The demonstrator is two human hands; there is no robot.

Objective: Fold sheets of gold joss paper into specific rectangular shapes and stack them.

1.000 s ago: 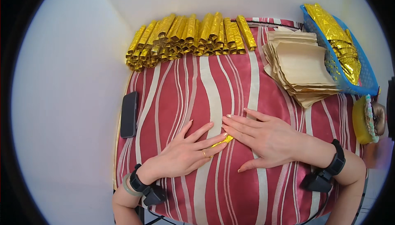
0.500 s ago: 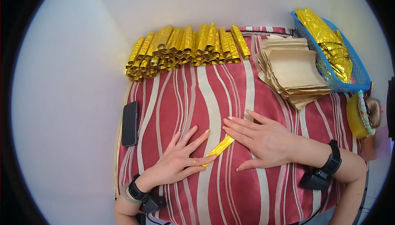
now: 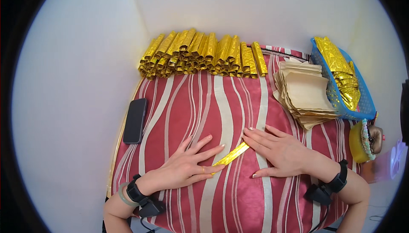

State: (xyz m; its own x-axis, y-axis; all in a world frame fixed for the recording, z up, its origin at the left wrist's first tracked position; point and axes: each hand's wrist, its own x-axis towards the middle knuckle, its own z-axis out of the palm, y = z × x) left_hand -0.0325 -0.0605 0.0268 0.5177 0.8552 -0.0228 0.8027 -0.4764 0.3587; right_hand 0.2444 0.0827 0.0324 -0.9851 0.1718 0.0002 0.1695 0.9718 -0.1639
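Red striped cloth point(image 3: 221, 105) is our landmark; everything is placed from it.

Risks first. We have both hands flat and spread on the cloth, gripping nothing. Left hand point(image 3: 187, 169) covers the lower end of the folded gold foil strip point(image 3: 231, 154); right hand point(image 3: 279, 152) has fingertips at its upper end. The strip lies slanted near the cloth's middle, toward its near edge. We judge the foil slick: uneven pressure could let it skid or spring open, and a crooked crease would follow. The soft cloth may bunch under our palms.

Surroundings, large to small: row of finished gold rolls point(image 3: 202, 54) along the cloth's far edge; stack of tan paper sheets point(image 3: 304, 94) at its right side; blue basket point(image 3: 343, 79) of gold foil beyond that; black phone point(image 3: 135, 121) off its left edge. None is close enough to the strip to get in the way.
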